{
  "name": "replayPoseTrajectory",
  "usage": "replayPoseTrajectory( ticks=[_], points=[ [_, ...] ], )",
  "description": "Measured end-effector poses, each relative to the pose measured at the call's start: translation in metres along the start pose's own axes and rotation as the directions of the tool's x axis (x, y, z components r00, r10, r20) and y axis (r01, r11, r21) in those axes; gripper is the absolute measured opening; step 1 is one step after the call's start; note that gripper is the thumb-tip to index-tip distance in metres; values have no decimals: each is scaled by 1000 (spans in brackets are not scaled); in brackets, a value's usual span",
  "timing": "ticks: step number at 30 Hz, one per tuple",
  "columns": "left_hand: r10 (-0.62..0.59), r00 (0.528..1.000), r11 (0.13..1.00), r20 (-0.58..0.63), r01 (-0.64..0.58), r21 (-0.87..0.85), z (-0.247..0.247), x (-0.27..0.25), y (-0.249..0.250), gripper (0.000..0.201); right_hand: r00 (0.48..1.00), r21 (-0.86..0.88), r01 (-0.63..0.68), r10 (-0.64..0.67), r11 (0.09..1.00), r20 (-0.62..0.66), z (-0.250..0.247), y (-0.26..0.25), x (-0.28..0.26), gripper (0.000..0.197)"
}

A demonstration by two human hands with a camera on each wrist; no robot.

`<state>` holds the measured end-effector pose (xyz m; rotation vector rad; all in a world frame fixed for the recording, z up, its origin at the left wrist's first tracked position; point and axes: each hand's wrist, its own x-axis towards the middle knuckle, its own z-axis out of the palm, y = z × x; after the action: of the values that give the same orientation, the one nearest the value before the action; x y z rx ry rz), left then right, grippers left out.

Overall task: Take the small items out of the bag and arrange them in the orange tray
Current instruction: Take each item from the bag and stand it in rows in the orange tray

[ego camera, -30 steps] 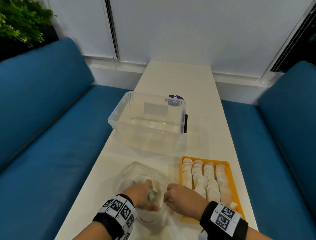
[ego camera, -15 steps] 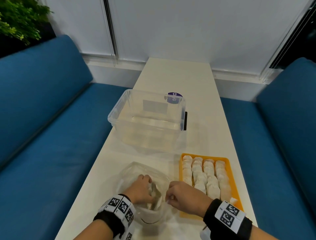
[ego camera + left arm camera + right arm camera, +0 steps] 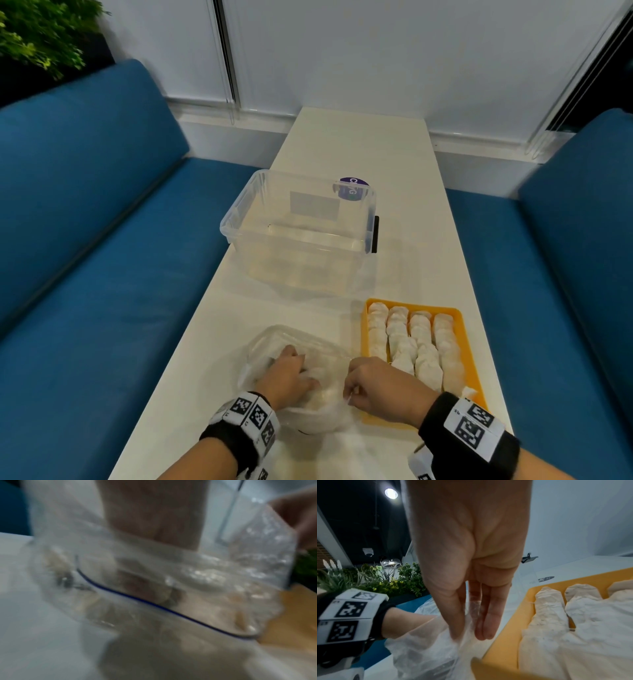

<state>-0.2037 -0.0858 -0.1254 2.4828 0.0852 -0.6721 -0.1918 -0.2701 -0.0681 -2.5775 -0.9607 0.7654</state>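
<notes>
A clear plastic bag (image 3: pixel 294 339) lies on the white table (image 3: pixel 359 144) near its front edge. My left hand (image 3: pixel 301 368) is inside the bag among pale small items. Its fingers are hidden by the plastic, and the left wrist view is blurred. My right hand (image 3: pixel 352 390) pinches the bag's rim (image 3: pixel 423 649) between thumb and fingers (image 3: pixel 484 628), holding the mouth open. Just to the right sits the orange tray (image 3: pixel 470 366), with several white small items (image 3: pixel 421 346) lined up in rows. The tray's corner (image 3: pixel 513 622) lies beside my right fingers.
A clear plastic box (image 3: pixel 239 219) stands behind the bag in the middle of the table. A round purple sticker (image 3: pixel 352 188) shows behind it. Blue sofas (image 3: pixel 102 274) (image 3: pixel 565 274) flank the narrow table. A plant (image 3: pixel 41 37) is at the far left.
My left hand has pushed deeper into the bag. The right hand has kept its pinch on the rim and shifted slightly away from me.
</notes>
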Motion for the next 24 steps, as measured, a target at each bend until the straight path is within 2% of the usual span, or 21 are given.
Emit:
replayPoseTrajectory(
  ticks=[3, 6, 8, 10, 12, 14, 16, 18, 24],
  points=[
    [30, 997, 998, -78, -35, -58, -10, -3, -5, 18, 1000, -5, 1, -1, 1000, -6, -4, 1, -5, 24],
    [73, 990, 996, -124, -66, 63, -17, -5, -5, 27, 1000, -21, 3, -3, 1000, -11, -4, -2, -6, 24],
    [74, 987, 969, -144, -37, 244, -21, -7, -3, 35, 1000, -42, 8, -9, 999, -19, -2, -5, -4, 24],
    [-28, 992, 883, -120, 81, 463, -21, -7, 0, 40, 999, -59, 10, -12, 998, -31, -1, -9, -3, 25],
    [-140, 988, 745, -60, 145, 651, -21, -10, 4, 41, 999, -74, 13, -15, 997, -36, 1, -12, -2, 25],
    [-206, 979, 628, -3, 134, 767, -17, -12, 5, 42, 1000, -86, 5, -8, 996, -30, 2, -15, -1, 25],
    [-222, 975, 568, 23, 110, 816, -14, -12, 3, 46, 1000, -88, -4, 1, 996, -27, 1, -16, 0, 25],
    [-205, 975, 579, 85, 51, 814, -15, -14, 2, 41, 999, -87, -11, 8, 996, -31, 2, -16, 1, 25],
    [-186, 967, 820, 174, 55, 570, -28, -14, -4, 45, 998, -73, -28, 24, 997, -57, 3, -15, 2, 26]
  ],
)
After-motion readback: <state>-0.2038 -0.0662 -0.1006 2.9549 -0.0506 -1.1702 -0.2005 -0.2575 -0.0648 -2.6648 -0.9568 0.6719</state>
